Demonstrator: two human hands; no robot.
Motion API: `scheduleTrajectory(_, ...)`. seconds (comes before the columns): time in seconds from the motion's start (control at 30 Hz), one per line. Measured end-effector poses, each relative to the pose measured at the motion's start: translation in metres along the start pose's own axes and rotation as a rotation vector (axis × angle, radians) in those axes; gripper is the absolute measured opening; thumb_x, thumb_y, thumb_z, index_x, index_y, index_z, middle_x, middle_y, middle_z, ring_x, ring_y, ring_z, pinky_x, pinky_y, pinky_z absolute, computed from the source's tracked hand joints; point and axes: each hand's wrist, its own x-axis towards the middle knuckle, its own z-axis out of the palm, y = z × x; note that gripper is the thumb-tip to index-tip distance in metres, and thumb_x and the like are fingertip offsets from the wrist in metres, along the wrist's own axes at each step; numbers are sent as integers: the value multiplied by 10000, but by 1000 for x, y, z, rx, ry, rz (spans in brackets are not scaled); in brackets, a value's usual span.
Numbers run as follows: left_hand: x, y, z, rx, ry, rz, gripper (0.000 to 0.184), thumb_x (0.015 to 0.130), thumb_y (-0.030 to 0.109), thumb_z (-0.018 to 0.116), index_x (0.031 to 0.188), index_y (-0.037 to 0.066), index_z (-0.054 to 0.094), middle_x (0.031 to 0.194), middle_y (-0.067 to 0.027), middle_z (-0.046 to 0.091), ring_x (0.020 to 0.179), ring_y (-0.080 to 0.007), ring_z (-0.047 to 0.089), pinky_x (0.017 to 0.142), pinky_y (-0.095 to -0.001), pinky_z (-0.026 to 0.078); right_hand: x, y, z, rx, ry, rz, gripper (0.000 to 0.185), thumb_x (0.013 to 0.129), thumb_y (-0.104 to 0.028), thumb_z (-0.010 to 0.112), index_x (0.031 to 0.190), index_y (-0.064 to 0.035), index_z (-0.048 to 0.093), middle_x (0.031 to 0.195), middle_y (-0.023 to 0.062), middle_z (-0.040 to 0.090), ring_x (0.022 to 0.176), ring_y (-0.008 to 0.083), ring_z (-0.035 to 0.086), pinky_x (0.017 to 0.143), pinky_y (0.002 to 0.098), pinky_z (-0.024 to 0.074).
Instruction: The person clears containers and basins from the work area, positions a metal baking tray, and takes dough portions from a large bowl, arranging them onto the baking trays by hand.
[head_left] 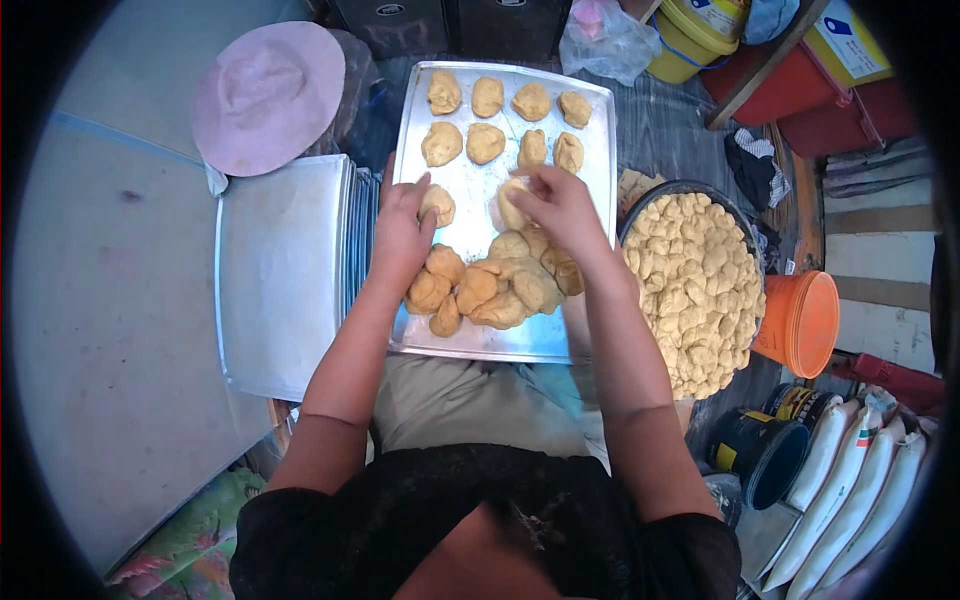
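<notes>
A metal tray point(460, 110) lies across my lap, with two rows of separate dough pieces at its far end. My left hand point(402, 222) is at the tray's left side, its fingers closed on a dough piece point(440, 207) that rests on the metal. On the right, my right hand point(556, 205) has its thumb and fingers around a pale dough piece point(513, 204). Just nearer to me, a heap of dough lumps point(510, 277) covers the near part of the tray, partly under my right hand and wrist.
A round tub full of dough lumps point(692, 285) stands to the right, beside an orange bucket point(806, 322). Stacked trays point(280, 280) and a pink hat point(268, 97) are at the left. Filled white bags point(840, 500) and a dark bucket point(762, 458) sit at lower right.
</notes>
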Motion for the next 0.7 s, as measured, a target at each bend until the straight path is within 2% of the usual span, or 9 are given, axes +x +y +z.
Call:
scheduleTrajectory(0.07,1,0,3,-16,36,21,324,837,53,665,1157,5,660,1082,-175,587,907,-314,609,799,-368,510,16,0,34,41,88,-7,273,805,-207,745,1002,-39,659,783,145,667,707,346,650,654,405,513)
scheduleTrajectory(0.1,1,1,4,-23,50,34,323,836,50,665,1155,3,657,1085,-181,588,908,-316,609,801,-370,510,24,-1,43,-316,-41,8,275,824,-243,720,976,-37,620,862,158,689,785,349,669,681,416,513)
scheduleTrajectory(0.23,1,-3,4,115,-10,95,339,837,49,658,1174,11,649,1114,-171,593,1008,-312,587,857,-384,485,11,-16,25,-391,-44,16,311,825,-326,705,1002,-74,663,963,155,688,885,335,664,786,427,508)
scheduleTrajectory(0.33,1,12,-1,195,-60,138,336,841,94,664,1170,27,660,1172,-154,595,1106,-301,557,939,-409,433,-15,23,12,-688,-288,-325,305,803,-325,727,991,-89,687,955,124,693,856,337,658,787,437,507)
scheduleTrajectory(0.37,6,20,-3,238,-30,185,336,843,118,670,1168,33,664,1195,-148,593,1132,-297,546,961,-417,412,-11,37,9,-604,-289,-529,265,786,-258,741,950,-58,685,821,75,682,717,260,651,689,377,517)
scheduleTrajectory(0.47,16,29,11,218,-121,275,288,844,199,678,1105,78,700,1224,-95,613,1168,-277,535,997,-435,356,-12,19,-7,-65,-180,61,204,776,-174,730,905,-26,675,705,45,632,626,161,607,594,302,489)
scheduleTrajectory(0.5,17,29,19,206,-206,298,272,847,203,675,1091,86,705,1213,-83,622,1168,-273,534,993,-434,357,-8,24,-6,67,29,29,167,777,-131,712,875,-6,662,661,17,590,630,74,570,551,248,452)
scheduleTrajectory(0.6,21,40,30,225,-284,305,227,861,219,660,1054,115,719,1158,-45,652,1129,-252,555,972,-429,360,0,28,1,-455,182,18,308,774,-269,753,891,-7,640,714,127,658,689,276,663,646,387,511)
scheduleTrajectory(0.7,30,56,31,200,-273,344,253,855,246,670,1069,116,709,1120,-47,656,1096,-245,569,958,-424,360,-8,22,-9,-435,66,171,347,769,-302,751,944,-23,642,790,181,681,773,363,667,715,449,512)
